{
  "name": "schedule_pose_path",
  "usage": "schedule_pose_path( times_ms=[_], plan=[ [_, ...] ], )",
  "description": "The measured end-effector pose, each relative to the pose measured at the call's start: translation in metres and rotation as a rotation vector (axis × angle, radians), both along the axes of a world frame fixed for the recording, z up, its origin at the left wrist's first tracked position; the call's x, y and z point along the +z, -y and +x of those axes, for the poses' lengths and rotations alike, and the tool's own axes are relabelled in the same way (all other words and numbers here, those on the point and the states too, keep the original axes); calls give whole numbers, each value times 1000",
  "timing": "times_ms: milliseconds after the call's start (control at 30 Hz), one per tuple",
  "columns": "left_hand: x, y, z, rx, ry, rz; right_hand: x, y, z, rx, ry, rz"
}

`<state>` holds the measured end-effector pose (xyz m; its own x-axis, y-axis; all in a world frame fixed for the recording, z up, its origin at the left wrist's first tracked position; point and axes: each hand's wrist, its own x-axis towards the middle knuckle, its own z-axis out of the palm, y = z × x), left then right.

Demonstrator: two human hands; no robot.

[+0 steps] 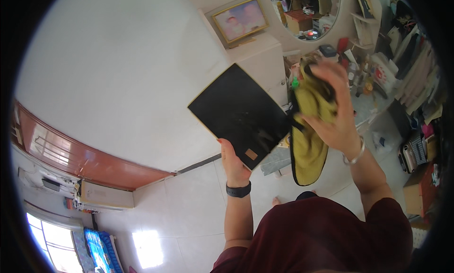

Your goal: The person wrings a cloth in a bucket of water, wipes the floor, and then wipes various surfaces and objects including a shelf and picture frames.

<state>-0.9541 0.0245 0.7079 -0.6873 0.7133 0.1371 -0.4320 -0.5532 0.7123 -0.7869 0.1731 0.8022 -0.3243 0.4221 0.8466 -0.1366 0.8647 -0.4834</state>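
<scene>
My left hand (236, 165) grips a flat black rectangular panel (237, 113) by its lower corner, thumb along the edge. The panel has a thin gold-coloured edge and a small brown patch near that corner; it may be the back of a picture frame. To its right, my right hand (333, 110) holds a yellow-green cloth (308, 159) with dark trim, bunched at the top and hanging down. The cloth's left edge lies close against the panel's right corner; whether they touch I cannot tell. My right hand is slightly blurred.
A gold-framed picture (241, 20) stands on a white cabinet (257, 63) beside a round mirror (306, 10). Bottles and small items crowd a counter (369, 108). Hanging clothes (418, 67) line the right. Below are a grey stool (276, 161) and a red-topped box (420, 191).
</scene>
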Motion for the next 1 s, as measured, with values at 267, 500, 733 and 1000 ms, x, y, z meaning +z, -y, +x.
schedule_pose_path(
  times_ms=[267,500,733,1000],
  plan=[
    [8,-23,33,-22,-8,-76,-20,38,-85,-182,403,499],
    [-22,-6,20,-160,67,129,-34,30,-57,354,389,671],
    [-16,-18,22,-57,-472,77,-7,30,-89,-89,257,584],
    [-3,-13,43,211,-207,22,16,-2,-88,-577,224,238]
  ],
)
